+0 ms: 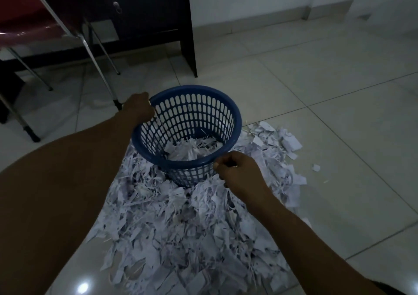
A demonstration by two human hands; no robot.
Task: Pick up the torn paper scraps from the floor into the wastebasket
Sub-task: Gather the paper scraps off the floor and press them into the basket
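- My left grip (139,109) clenches the blue wastebasket (187,134) at the left side of its rim, in the middle of the frame.
- My right grip (237,172) is curled shut against the near right part of the rim; whether it holds the rim or scraps, I cannot tell.
- The wastebasket stands tilted toward me in the pile, with some torn paper lying inside at its bottom.
- The paper scraps (181,238) cover the tiled floor (339,79) from the basket down to the lower middle of the frame.
- A dark cabinet (147,11) and a chair (34,23) stand at the upper left.
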